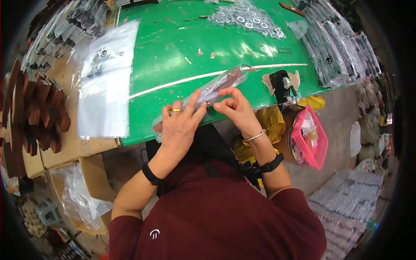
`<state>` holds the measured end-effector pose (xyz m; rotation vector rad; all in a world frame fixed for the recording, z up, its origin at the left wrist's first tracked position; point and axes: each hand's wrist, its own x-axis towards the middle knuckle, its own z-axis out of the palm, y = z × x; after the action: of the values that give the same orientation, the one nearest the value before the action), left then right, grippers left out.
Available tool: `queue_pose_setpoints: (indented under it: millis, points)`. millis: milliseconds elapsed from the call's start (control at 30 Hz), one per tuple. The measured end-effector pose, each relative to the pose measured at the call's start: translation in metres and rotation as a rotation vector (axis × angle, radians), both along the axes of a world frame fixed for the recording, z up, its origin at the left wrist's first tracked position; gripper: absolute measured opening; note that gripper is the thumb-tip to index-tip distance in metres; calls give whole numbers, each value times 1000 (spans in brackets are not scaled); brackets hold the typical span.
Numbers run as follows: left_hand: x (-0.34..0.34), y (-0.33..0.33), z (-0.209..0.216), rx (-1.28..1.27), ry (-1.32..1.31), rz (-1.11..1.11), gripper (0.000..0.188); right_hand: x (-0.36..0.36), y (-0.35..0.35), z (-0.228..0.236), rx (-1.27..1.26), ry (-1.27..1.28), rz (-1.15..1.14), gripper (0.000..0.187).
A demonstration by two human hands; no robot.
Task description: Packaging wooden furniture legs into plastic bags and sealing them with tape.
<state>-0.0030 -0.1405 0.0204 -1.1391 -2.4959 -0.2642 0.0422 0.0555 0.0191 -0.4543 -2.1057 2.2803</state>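
A long clear plastic bag (223, 82) with a dark reddish-brown piece inside lies slantwise over the green table's near edge. My left hand (180, 125) rests across the bag's middle, fingers bent over it and pressing it down. Close by, to the right, my right hand (238, 112) has its thumb and index finger drawn together in a pinch. Whatever sits between those fingertips is too small to make out. A small dark shiny bit shows between the two hands, beside my left thumb.
Flat clear bags (104, 112) are stacked at left, near dark wooden pieces (43, 108). Ring-shaped parts in small bags (251, 19) lie at the far side. A black pouch-like item (281, 89) is at right, above a pink basket (318, 143). Bagged bundles (325, 56) line the table's right end.
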Motion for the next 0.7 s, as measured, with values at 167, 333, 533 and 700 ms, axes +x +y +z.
queue_pose_setpoints:
  millis: [167, 333, 533, 700]
  points:
    - [-14, -1, 8, 64, -138, -19, 35, -3, -12, -22, -88, 22, -127, 38]
    - [-27, -2, 16, 79, -259, -25, 32, -10, -28, -57, 61, 120, -239, 36]
    - [-30, -3, 15, 106, -301, -40, 30, 1, -17, -45, 311, 62, -151, 22]
    - [-31, -3, 16, 109, -298, -47, 29, 0, -4, -29, 63, 66, -184, 19]
